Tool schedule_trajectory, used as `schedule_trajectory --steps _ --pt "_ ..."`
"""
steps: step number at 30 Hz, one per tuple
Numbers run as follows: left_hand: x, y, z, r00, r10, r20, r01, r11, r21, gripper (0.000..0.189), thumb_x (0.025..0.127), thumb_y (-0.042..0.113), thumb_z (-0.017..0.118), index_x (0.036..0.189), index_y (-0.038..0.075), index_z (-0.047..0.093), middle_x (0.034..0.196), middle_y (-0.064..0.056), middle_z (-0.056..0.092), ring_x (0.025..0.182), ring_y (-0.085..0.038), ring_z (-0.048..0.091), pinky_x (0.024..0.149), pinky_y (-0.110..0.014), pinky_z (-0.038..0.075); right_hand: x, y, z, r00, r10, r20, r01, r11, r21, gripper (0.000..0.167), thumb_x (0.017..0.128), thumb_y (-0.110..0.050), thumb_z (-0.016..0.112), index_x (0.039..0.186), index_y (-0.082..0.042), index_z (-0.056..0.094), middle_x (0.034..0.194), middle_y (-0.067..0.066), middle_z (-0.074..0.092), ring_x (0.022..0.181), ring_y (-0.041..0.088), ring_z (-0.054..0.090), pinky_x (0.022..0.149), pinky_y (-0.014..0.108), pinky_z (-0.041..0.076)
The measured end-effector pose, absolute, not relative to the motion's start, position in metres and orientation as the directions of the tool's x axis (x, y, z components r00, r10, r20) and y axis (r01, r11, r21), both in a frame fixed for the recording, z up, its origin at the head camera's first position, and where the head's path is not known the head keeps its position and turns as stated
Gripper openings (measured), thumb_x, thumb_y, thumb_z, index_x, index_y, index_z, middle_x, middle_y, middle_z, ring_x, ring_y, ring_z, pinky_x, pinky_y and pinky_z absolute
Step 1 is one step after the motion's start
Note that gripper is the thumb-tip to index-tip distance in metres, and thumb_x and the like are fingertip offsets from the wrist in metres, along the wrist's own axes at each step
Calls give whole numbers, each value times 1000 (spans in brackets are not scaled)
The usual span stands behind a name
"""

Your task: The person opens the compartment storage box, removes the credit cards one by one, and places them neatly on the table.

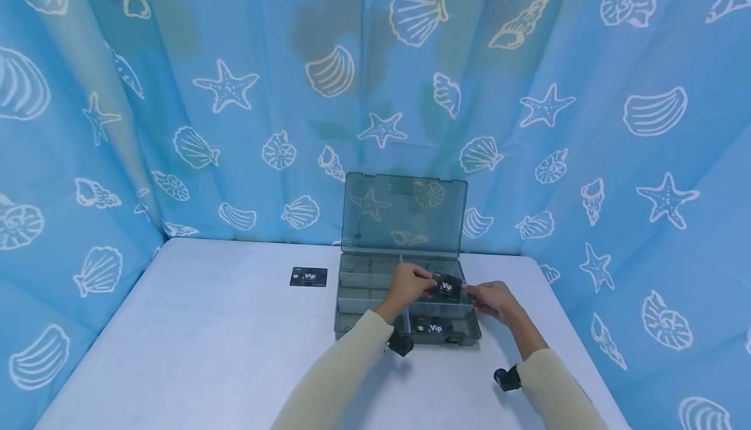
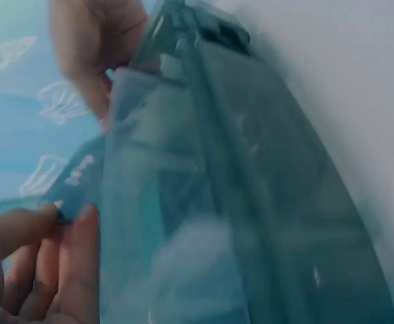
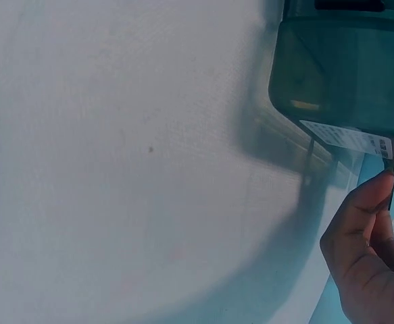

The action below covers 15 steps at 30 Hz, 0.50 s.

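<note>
A black card marked "Vip" (image 1: 448, 286) is pinched at its left end by my left hand (image 1: 409, 285) and at its right end by my right hand (image 1: 494, 300). Both hands hold it above the right side of a grey see-through compartment box (image 1: 352, 320), whose lid (image 1: 405, 216) stands raised at the back. A second black card (image 1: 433, 328) lies in the front right compartment. In the left wrist view the held card (image 2: 80, 172) shows between the fingertips, beside a clear box wall. The right wrist view has my right hand (image 3: 365, 250) at the box's side.
Another black Vip card (image 1: 308, 277) lies on the white table (image 1: 205, 326), left of the box. A white label (image 3: 349, 140) is stuck on the box. Behind the table hangs a blue curtain (image 1: 264, 124) with shells and starfish.
</note>
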<state>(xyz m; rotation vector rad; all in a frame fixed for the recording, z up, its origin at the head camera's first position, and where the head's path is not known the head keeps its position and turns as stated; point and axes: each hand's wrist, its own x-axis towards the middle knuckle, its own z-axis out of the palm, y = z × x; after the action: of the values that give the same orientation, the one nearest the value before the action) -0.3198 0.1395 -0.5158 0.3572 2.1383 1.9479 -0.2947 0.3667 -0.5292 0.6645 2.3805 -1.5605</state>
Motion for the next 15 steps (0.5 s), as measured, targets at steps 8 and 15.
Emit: schedule_trajectory --steps 8,15 --pt "-333 74 -507 -969 247 -15 -26 -40 999 8 87 5 71 94 -1 73 88 -9 70 70 -20 70 69 -35 60 -294 364 -533 -874 241 -423 486 377 -789 55 94 -30 64 127 11 52 98 13 59 83 22 59 70 28 55" --pt "-346 -11 -498 -987 157 -31 -25 39 999 12 91 8 69 97 -1 73 94 -12 70 74 -21 71 71 -33 59 -294 368 -529 -886 206 -415 463 392 -795 60 94 -33 64 129 13 49 99 13 59 83 21 59 71 28 55"
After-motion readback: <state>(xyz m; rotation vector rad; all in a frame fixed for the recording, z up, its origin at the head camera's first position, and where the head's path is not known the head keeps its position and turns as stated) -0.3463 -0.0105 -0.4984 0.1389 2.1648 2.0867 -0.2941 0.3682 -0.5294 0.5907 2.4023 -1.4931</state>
